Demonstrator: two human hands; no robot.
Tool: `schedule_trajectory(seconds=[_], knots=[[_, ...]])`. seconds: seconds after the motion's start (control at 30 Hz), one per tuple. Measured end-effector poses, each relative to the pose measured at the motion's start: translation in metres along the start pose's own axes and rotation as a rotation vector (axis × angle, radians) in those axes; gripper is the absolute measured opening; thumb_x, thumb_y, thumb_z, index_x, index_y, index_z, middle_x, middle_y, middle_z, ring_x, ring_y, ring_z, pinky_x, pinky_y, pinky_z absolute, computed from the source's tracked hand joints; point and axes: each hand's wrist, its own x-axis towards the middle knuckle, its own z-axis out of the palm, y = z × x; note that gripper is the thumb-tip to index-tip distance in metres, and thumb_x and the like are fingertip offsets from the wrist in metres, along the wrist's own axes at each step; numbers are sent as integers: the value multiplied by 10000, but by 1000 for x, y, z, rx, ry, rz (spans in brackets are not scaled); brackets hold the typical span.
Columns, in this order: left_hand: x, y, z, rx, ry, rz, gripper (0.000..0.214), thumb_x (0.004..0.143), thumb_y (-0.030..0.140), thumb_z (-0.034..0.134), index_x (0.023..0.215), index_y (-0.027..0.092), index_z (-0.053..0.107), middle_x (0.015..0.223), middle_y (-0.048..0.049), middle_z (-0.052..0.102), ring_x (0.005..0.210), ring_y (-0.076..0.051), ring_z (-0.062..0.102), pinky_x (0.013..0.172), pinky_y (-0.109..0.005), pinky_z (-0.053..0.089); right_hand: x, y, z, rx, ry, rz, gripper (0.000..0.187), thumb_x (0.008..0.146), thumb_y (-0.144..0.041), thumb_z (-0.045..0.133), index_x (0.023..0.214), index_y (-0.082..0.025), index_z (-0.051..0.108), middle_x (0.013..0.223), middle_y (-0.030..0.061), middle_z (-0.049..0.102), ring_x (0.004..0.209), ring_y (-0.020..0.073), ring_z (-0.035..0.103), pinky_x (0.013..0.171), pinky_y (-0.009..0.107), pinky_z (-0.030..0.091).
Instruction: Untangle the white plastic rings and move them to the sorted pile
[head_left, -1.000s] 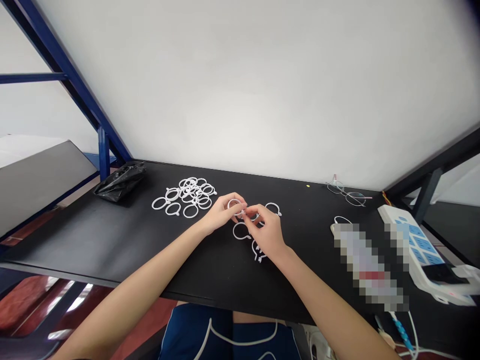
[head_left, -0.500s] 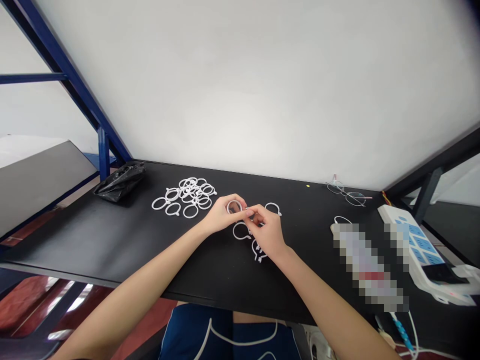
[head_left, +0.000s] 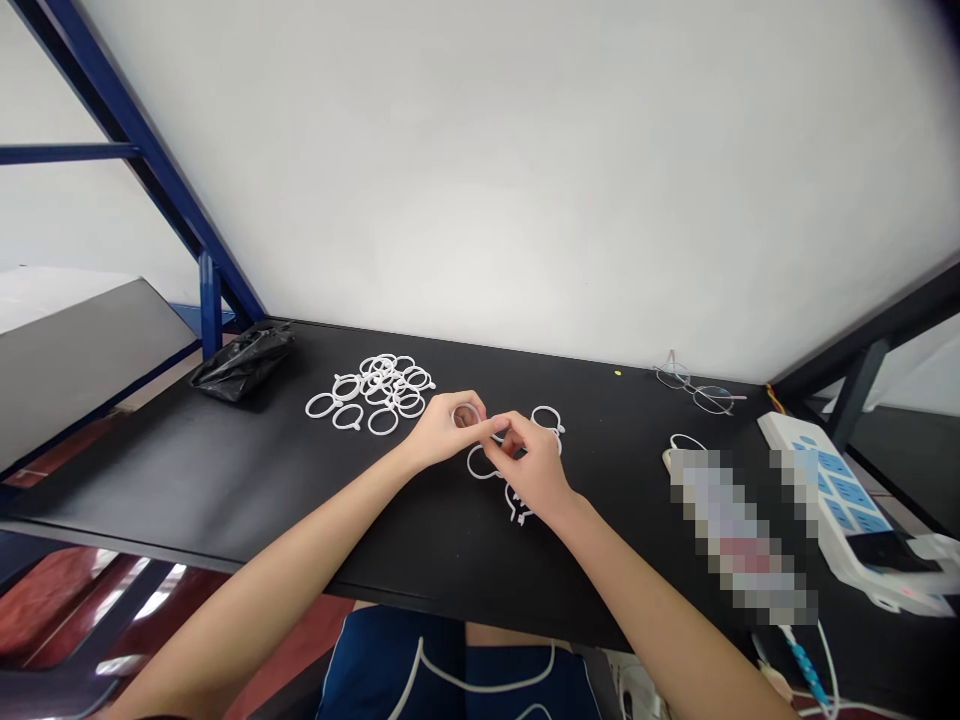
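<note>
My left hand (head_left: 448, 427) is closed around a white plastic ring (head_left: 466, 407), held just above the black tabletop. My right hand (head_left: 529, 455) pinches at the right side of the same ring, thumbs and fingertips of both hands meeting there; the pinched spot is hidden by the fingers. Around and under my right hand lie several loose white rings, one of them a ring (head_left: 481, 462) below the fingertips, and some with open ends. To the left a pile of white rings (head_left: 382, 376) with small tabs rests on the table.
A crumpled black plastic bag (head_left: 244, 362) lies at the back left. Glasses (head_left: 694, 387) sit at the back right, with a blurred-out phone-like object (head_left: 739, 540) and a white power strip (head_left: 832, 490) nearer. Blue frame bars (head_left: 142, 150) rise at the left.
The hands have pressed slightly closer together at the ring, and the ring sits tilted a little differently. The rings on the table have not visibly moved.
</note>
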Motion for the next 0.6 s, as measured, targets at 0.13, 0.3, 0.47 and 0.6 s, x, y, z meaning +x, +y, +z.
schedule_trajectory(seconds=[0.13,0.3,0.47,0.6], knots=[[1,1,0,-134,-28,-8,319,758,419,707,719,144,550,562,19,559,510,-82,502,493,-194,390,0,0,-1,63,-76,-10,122,893,-261,558,896,-182,651,685,-8,639,472,87,488,518,227,415],[1,5,-1,-174,-43,-25,332,776,445,685,734,142,555,568,16,576,503,-81,517,504,-200,421,-1,2,0,60,-75,-15,190,924,-290,530,845,-186,668,697,15,671,507,112,546,532,241,443],[0,4,-1,-131,-37,-11,348,809,483,638,773,143,572,591,11,569,524,-94,521,516,-214,423,-1,2,0,61,-62,33,188,915,-307,545,839,-193,673,666,16,675,519,133,593,512,246,462],[0,0,-2,-53,-4,-4,404,846,526,568,708,146,559,546,31,481,500,-83,439,492,-210,359,-2,2,0,62,-87,43,188,918,-306,550,826,-194,671,673,17,685,510,127,589,520,246,472]])
